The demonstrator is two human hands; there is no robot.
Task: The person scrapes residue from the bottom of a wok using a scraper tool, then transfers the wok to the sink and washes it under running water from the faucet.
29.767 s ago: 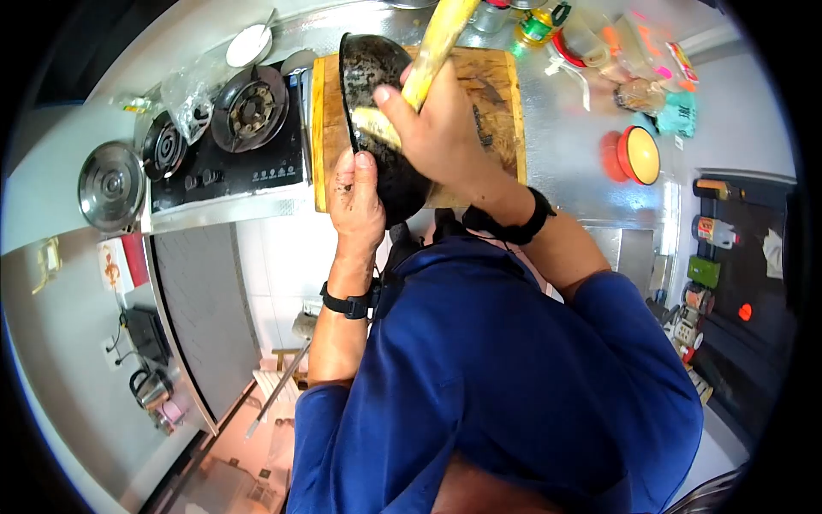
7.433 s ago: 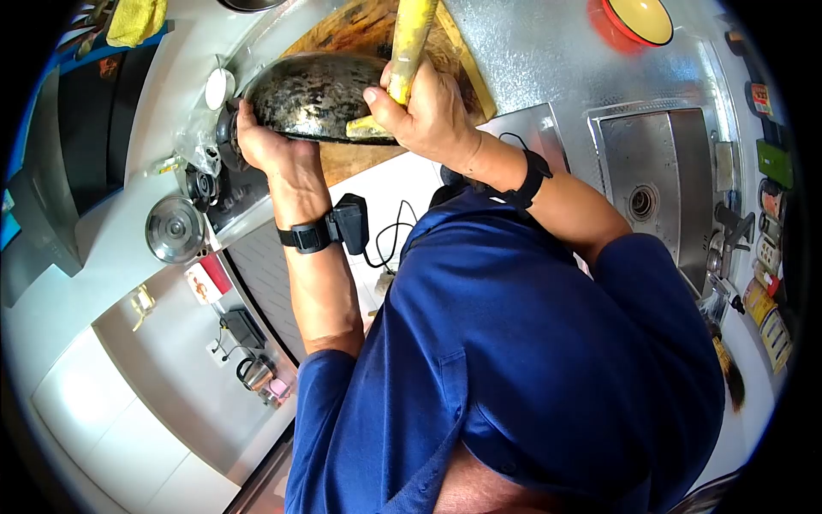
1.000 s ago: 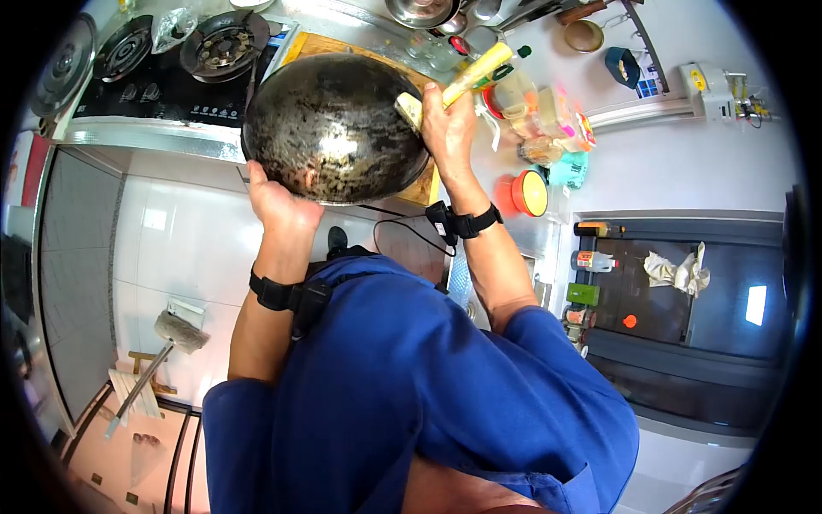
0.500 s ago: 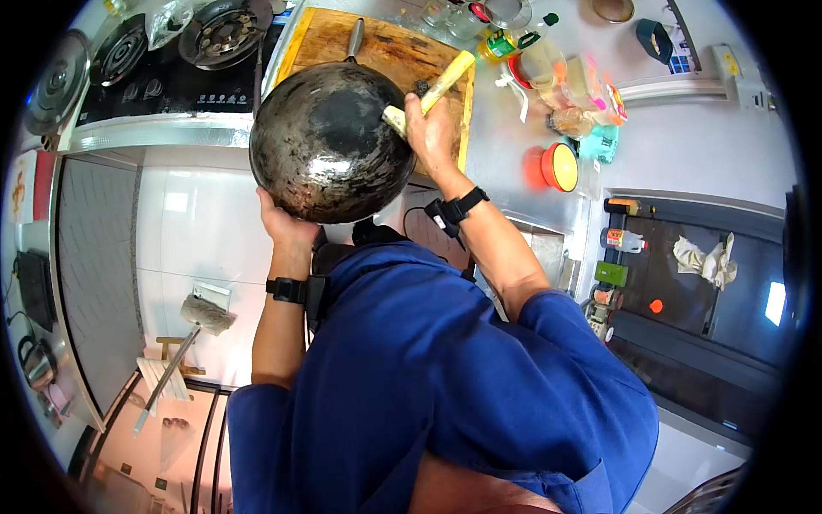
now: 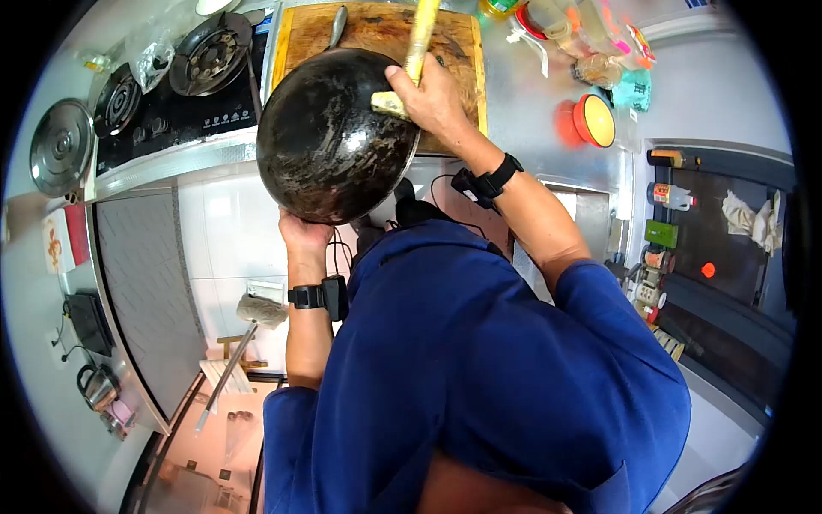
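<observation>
A dark, scorched wok (image 5: 330, 141) is held up with its rounded underside facing me, over the front left part of a wooden chopping board (image 5: 390, 32). Under its near rim my left hand (image 5: 305, 231) grips it, the fingers largely hidden behind the metal. My right hand (image 5: 431, 96) is closed round a yellow stick-like tool (image 5: 421, 43), whose pale lower end (image 5: 390, 104) lies against the right side of the wok's underside. A grey handle (image 5: 339, 26), perhaps of a knife, rests on the board beyond the wok.
Left of the board is a gas hob (image 5: 184, 137) with a plastic bag near its burners. On the right of the steel counter (image 5: 531, 120) stand a red and yellow bowl (image 5: 594, 120) and several plastic containers. A mop (image 5: 262, 312) is on the floor below.
The wok has turned slightly in my left hand. My right hand has kept the tool on the underside, and its upper end now points more upright. The whole view has shifted.
</observation>
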